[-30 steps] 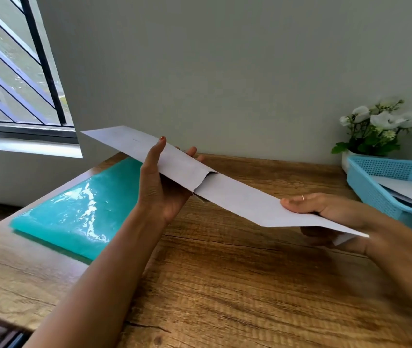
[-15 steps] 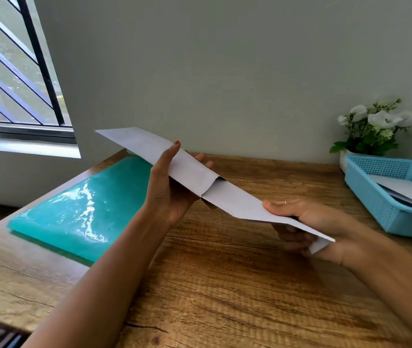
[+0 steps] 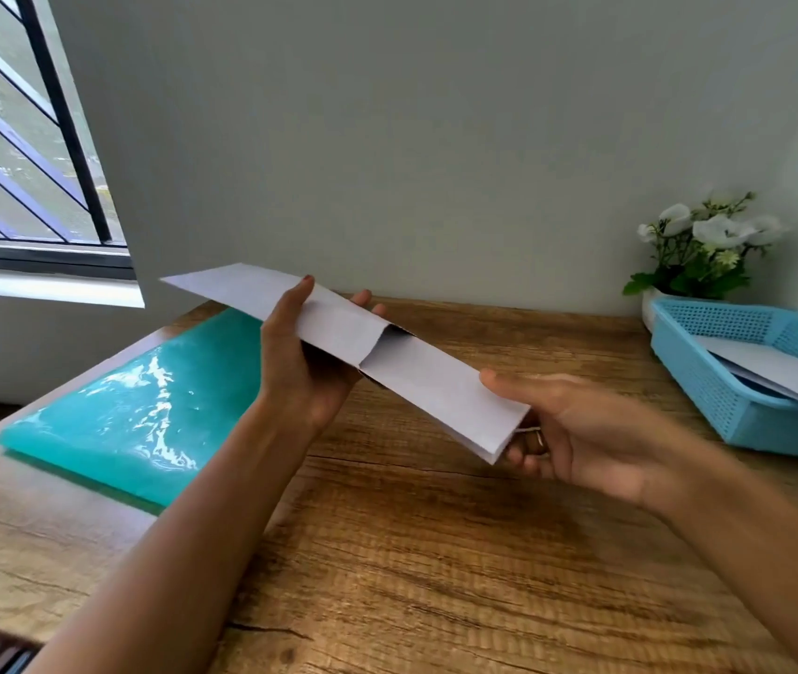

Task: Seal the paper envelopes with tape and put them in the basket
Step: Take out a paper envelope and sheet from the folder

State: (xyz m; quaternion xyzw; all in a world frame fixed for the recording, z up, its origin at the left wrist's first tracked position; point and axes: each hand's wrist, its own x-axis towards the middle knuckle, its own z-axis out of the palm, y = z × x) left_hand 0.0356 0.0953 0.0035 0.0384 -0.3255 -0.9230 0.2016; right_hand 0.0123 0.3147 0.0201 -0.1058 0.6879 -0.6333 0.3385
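Observation:
A long white paper envelope (image 3: 338,328) hangs above the wooden table, nearly edge-on to me, its flap gaping a little at the middle. My left hand (image 3: 307,367) grips its left half, thumb on top and fingers behind. My right hand (image 3: 576,430) holds its right end, thumb on top and fingers beneath. A light blue plastic basket (image 3: 708,381) stands at the table's right edge with white envelopes (image 3: 786,372) lying in it. No tape shows in this view.
A glossy teal mat (image 3: 129,406) lies on the left of the wooden table (image 3: 435,576). A white pot of white flowers (image 3: 698,255) stands behind the basket by the wall. A barred window (image 3: 22,153) is at the far left.
My right hand has slid leftward along the envelope, and the sheet sticking out at its right end has gone into the envelope. My left hand has kept its grip.

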